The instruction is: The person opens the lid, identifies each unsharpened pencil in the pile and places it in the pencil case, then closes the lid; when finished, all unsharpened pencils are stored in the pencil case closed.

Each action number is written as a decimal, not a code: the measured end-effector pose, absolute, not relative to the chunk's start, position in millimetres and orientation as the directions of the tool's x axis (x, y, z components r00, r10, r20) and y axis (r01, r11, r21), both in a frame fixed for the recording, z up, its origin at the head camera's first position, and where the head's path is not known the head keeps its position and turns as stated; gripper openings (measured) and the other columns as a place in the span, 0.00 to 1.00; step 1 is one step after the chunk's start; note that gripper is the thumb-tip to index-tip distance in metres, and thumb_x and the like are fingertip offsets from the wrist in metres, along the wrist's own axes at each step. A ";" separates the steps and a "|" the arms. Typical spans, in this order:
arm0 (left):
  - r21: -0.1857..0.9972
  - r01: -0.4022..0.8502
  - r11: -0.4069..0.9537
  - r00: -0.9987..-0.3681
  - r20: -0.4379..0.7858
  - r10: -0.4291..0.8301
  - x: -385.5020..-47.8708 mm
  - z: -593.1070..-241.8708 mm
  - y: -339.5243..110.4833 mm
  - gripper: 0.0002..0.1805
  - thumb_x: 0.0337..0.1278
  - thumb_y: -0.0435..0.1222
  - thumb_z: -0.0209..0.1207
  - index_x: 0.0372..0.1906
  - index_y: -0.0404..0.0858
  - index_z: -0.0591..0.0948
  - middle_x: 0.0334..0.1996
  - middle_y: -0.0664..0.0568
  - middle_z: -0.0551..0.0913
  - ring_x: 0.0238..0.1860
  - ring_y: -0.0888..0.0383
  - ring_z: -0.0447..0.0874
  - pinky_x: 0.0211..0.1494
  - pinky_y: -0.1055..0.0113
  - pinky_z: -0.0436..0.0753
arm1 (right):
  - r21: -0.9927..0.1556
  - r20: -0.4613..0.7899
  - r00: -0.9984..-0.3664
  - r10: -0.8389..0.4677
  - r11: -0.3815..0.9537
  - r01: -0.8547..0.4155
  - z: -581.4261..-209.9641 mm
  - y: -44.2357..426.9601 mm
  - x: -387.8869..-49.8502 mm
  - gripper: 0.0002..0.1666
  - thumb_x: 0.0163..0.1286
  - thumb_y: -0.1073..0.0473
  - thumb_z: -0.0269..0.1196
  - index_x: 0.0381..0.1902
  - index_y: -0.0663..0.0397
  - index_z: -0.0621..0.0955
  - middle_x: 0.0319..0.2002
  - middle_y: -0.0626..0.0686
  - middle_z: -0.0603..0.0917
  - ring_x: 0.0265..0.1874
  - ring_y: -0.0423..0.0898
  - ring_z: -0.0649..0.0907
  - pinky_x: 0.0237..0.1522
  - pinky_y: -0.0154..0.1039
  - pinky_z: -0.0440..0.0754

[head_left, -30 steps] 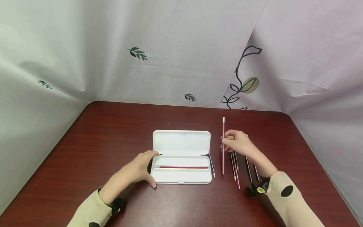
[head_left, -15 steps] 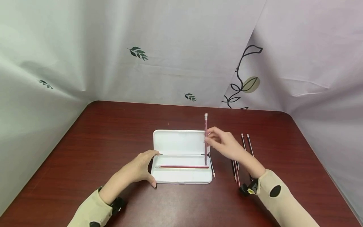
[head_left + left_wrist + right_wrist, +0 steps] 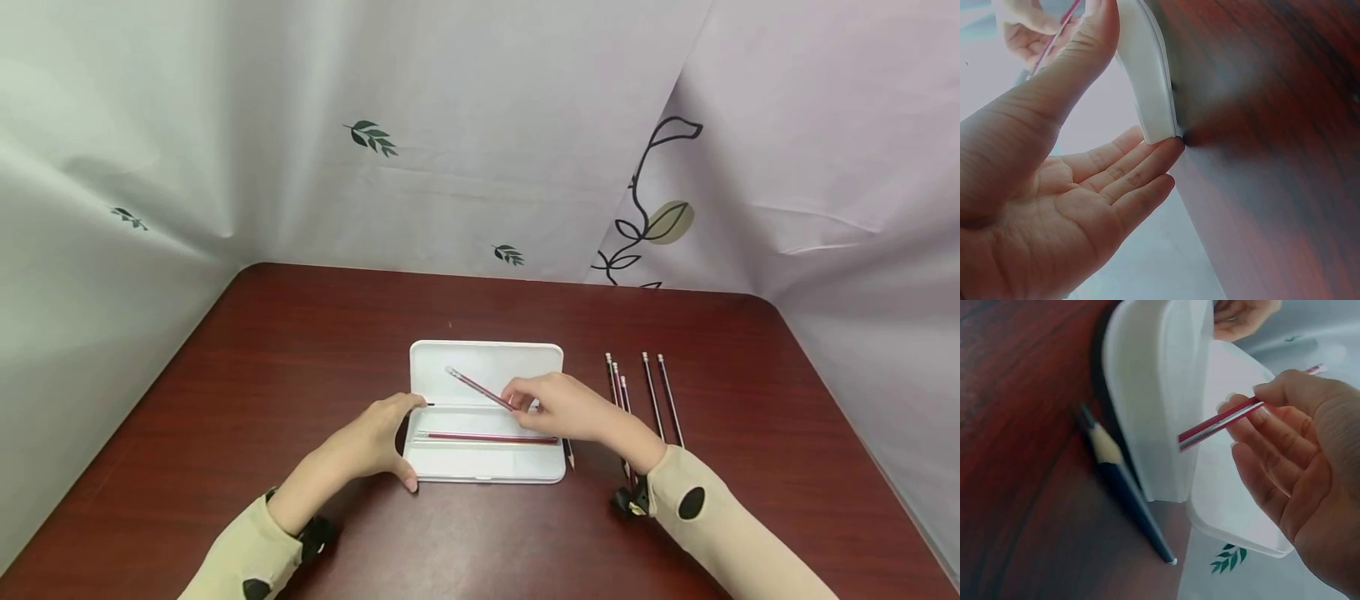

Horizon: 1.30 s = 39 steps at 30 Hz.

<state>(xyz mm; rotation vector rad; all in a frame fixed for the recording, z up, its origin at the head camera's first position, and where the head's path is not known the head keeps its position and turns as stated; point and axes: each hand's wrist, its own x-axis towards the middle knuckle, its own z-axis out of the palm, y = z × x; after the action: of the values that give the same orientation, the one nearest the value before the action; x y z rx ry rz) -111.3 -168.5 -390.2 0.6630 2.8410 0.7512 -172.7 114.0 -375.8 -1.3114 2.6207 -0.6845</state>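
Observation:
An open white pencil case [image 3: 487,469] stands on the table, its lid [image 3: 487,354] tipped back. My left hand [image 3: 375,443] holds the case's left end between the thumb in front and the fingers behind. Over the case, my right hand [image 3: 562,407] pinches a red pencil [image 3: 476,386] between thumb and fingers. That pencil slants, its eraser end up and to the left; the right wrist view shows its flat other end close to the case wall. Another red pencil [image 3: 480,437] lies lengthwise in the case. A dark pencil [image 3: 1129,494], tip toward the front, lies beside the case's right end.
Right of the case several pencils lie on the table, partly under my right forearm: a close group [image 3: 617,387] and two apart, a striped pencil [image 3: 654,398] and a dark pencil [image 3: 670,400]. A patterned white cloth [image 3: 450,192] hangs behind the brown table [image 3: 337,325].
My right hand has carried the red pencil left from the pencil group to over the case. The pencil has turned from upright to slanting. My left hand stays on the case.

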 end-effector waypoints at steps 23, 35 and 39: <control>0.500 0.382 0.777 -0.896 -0.006 0.444 -112.0 -392.5 -168.6 0.52 0.02 0.43 0.81 0.50 0.29 0.72 0.46 0.42 0.78 0.47 0.46 0.77 0.52 0.52 0.75 | -0.198 0.109 -0.515 -0.850 0.490 -0.849 -398.0 115.8 -159.3 0.07 0.60 0.56 0.64 0.36 0.46 0.86 0.31 0.41 0.83 0.30 0.34 0.81 0.34 0.32 0.79; 0.503 0.374 0.780 -0.898 -0.013 0.439 -111.7 -392.3 -168.6 0.52 0.02 0.43 0.81 0.51 0.30 0.73 0.46 0.43 0.78 0.47 0.47 0.77 0.52 0.52 0.75 | -0.491 0.114 -0.640 -0.760 0.517 -0.701 -384.7 158.4 -167.3 0.11 0.65 0.58 0.61 0.44 0.53 0.84 0.40 0.46 0.85 0.37 0.38 0.82 0.40 0.37 0.80; 0.504 0.375 0.778 -0.897 -0.014 0.441 -111.9 -391.9 -167.9 0.52 0.02 0.43 0.81 0.50 0.30 0.72 0.46 0.43 0.78 0.47 0.47 0.77 0.52 0.52 0.75 | -0.578 0.114 -0.709 -0.696 0.534 -0.617 -385.7 178.6 -165.0 0.14 0.65 0.57 0.61 0.48 0.53 0.82 0.37 0.44 0.85 0.35 0.35 0.81 0.36 0.34 0.79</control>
<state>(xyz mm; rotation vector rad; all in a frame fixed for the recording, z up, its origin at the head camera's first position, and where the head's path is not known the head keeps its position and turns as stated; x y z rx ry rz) -111.9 -167.9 -391.9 0.6538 2.8377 0.7620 -165.0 178.6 -385.7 -1.1346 2.6350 -0.9133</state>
